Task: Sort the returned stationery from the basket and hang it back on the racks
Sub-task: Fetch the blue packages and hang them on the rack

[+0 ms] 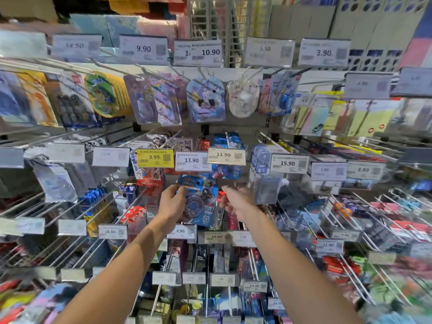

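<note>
A blue blister pack (200,204) with a round tape roll in it hangs in front of the middle rack row, under the 13.90 tag (191,160) and the 11.90 tag (226,155). My left hand (172,204) grips the pack's left edge, thumb on its front. My right hand (236,200) is at the pack's right edge with its fingers curled toward it; I cannot tell whether they hold it. The basket is out of view.
Metal peg hooks (364,206) jut out toward me in several rows, loaded with packaged stationery. Price tags front the hooks, such as 9.99 (155,157) and 15.90 (289,163). Purple character packs (205,99) hang in the row above.
</note>
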`<action>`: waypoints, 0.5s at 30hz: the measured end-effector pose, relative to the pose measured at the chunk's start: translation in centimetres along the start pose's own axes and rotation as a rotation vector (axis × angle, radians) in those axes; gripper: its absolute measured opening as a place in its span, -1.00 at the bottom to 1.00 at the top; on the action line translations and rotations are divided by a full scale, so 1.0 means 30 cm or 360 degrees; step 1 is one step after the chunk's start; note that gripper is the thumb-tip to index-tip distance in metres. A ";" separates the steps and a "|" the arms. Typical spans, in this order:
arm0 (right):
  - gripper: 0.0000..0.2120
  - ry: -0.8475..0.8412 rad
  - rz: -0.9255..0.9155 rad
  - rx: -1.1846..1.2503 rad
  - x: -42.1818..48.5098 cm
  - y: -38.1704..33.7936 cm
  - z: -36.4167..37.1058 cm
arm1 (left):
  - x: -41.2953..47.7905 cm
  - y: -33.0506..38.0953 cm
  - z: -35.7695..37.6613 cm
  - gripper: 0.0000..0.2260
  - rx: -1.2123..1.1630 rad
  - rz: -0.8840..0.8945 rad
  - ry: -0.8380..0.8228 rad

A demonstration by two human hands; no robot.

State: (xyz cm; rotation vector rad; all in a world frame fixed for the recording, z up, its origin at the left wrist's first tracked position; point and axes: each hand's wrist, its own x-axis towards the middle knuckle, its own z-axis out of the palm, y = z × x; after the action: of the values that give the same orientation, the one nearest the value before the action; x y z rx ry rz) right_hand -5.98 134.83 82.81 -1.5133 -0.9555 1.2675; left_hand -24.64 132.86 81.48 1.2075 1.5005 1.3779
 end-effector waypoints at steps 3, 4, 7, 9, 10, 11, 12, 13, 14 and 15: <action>-0.64 -0.0242 -0.0169 -0.0143 -0.043 0.032 -0.001 | -0.010 0.011 0.033 -0.79 -0.0059 -0.0002 0.0026; -0.59 -0.0287 -0.0213 -0.0181 -0.062 0.040 -0.007 | -0.015 0.017 0.043 -0.79 -0.0083 -0.0019 0.0036; -0.47 -0.0328 -0.0285 -0.0399 -0.086 0.079 -0.042 | -0.029 0.022 0.070 -0.82 -0.0233 -0.0069 0.0074; -0.50 -0.0415 -0.0266 -0.0585 -0.113 0.105 -0.058 | -0.048 0.029 0.085 -0.83 -0.0283 -0.0056 0.0080; -0.49 -0.0438 -0.0257 -0.0614 -0.128 0.114 -0.063 | -0.051 0.028 0.091 -0.81 -0.0278 -0.0040 0.0066; -0.50 -0.0436 -0.0269 -0.0583 -0.130 0.127 -0.065 | -0.053 0.027 0.097 -0.79 -0.0279 -0.0036 0.0047; -0.56 -0.0412 -0.0294 -0.0537 -0.139 0.131 -0.069 | -0.052 0.024 0.098 -0.78 -0.0300 -0.0052 0.0034; -0.67 -0.0388 -0.0338 -0.0460 -0.141 0.136 -0.077 | -0.059 0.032 0.099 -0.77 -0.0342 -0.0082 0.0020; -0.76 -0.0371 -0.0351 -0.0376 -0.149 0.133 -0.088 | -0.064 0.041 0.098 -0.76 -0.0371 -0.0118 0.0011; -0.77 -0.0378 -0.0341 -0.0252 -0.153 0.134 -0.098 | -0.070 0.052 0.096 -0.75 -0.0388 -0.0132 0.0005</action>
State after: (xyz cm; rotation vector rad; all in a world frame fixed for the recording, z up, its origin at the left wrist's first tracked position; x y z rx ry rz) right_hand -3.84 128.88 80.39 -1.3547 -1.3627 1.2577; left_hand -21.10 131.59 82.51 0.9818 1.3251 1.4591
